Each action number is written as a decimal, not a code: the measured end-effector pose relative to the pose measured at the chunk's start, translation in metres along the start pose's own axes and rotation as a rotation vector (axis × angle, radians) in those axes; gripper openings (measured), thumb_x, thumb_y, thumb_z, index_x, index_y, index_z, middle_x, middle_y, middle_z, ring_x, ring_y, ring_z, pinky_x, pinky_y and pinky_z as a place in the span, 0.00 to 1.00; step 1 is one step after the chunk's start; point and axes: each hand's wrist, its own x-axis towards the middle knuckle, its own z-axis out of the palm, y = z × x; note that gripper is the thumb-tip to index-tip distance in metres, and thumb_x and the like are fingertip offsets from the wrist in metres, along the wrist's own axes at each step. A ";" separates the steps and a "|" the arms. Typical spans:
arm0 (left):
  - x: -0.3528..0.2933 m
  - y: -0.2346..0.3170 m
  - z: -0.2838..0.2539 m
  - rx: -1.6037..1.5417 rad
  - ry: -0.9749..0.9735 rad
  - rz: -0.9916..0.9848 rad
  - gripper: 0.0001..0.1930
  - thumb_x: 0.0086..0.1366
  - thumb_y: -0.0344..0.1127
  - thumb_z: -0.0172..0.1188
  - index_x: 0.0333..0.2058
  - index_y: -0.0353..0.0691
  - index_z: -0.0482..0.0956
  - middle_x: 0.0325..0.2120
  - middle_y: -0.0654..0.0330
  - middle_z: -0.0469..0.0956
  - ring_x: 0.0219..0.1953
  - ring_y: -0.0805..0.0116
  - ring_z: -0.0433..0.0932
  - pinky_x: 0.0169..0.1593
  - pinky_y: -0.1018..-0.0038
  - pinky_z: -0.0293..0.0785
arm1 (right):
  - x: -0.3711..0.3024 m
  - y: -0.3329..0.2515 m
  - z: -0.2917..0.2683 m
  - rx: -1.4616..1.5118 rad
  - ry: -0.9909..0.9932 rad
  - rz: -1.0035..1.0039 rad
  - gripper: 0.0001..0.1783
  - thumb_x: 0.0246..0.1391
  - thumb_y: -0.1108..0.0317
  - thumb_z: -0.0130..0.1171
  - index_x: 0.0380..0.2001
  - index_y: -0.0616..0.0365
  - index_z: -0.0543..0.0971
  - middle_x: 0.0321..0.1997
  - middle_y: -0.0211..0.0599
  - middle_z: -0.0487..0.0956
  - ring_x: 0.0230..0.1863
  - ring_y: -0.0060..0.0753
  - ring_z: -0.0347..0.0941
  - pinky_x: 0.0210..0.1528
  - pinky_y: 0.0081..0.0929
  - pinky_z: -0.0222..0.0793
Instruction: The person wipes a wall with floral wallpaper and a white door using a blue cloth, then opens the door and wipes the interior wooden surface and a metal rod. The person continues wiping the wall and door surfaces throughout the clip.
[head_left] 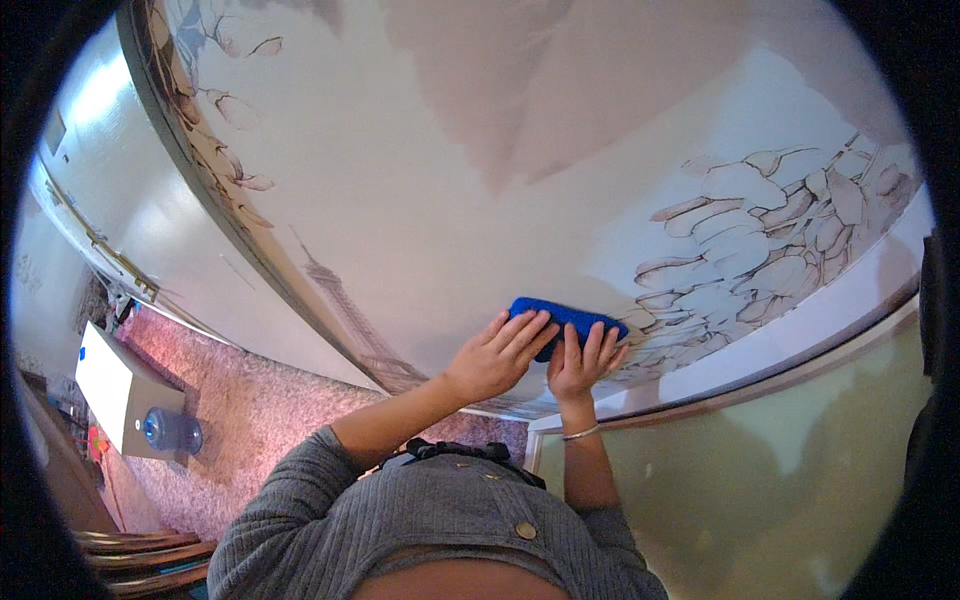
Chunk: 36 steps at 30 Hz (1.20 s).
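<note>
A folded blue cloth (533, 306) lies against a pale wall (480, 240) printed with a mural of a tower and branches of large petals. Both of my hands hold it there, side by side with fingers stretched over it. My left hand (496, 357) covers the cloth's left part, its fingers pointing up and right. Over the lower right part is my right hand (582, 365), with a thin bracelet at the wrist. The fingers hide some of the cloth, and its underside against the wall is out of sight.
To the right, a white-framed greenish panel (740, 480) meets the wall. A white door (150, 190) with a long handle stands at left. A pink shaggy rug (270, 410) lies below, with a white box (115, 385) and a clear blue water bottle (172, 430).
</note>
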 end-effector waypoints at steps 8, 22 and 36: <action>-0.090 -0.027 0.036 0.103 -0.108 -0.074 0.30 0.66 0.42 0.55 0.67 0.50 0.65 0.68 0.59 0.61 0.67 0.63 0.63 0.65 0.53 0.62 | -0.071 -0.071 0.027 0.101 -0.194 0.075 0.29 0.55 0.54 0.63 0.62 0.26 0.75 0.73 0.32 0.62 0.76 0.46 0.47 0.72 0.65 0.35; -0.117 -0.100 -0.011 0.205 0.136 -0.291 0.34 0.61 0.43 0.64 0.63 0.36 0.65 0.66 0.30 0.55 0.68 0.27 0.55 0.66 0.36 0.52 | 0.056 -0.142 0.025 0.165 -0.133 -0.091 0.30 0.63 0.53 0.47 0.69 0.27 0.65 0.75 0.16 0.61 0.75 0.26 0.52 0.75 0.54 0.24; 0.071 0.051 0.029 0.106 0.024 0.183 0.29 0.65 0.40 0.55 0.65 0.44 0.67 0.67 0.47 0.61 0.68 0.46 0.62 0.67 0.48 0.56 | -0.002 0.039 -0.038 -0.098 0.070 0.415 0.20 0.65 0.61 0.50 0.59 0.37 0.78 0.69 0.34 0.70 0.71 0.39 0.60 0.72 0.50 0.36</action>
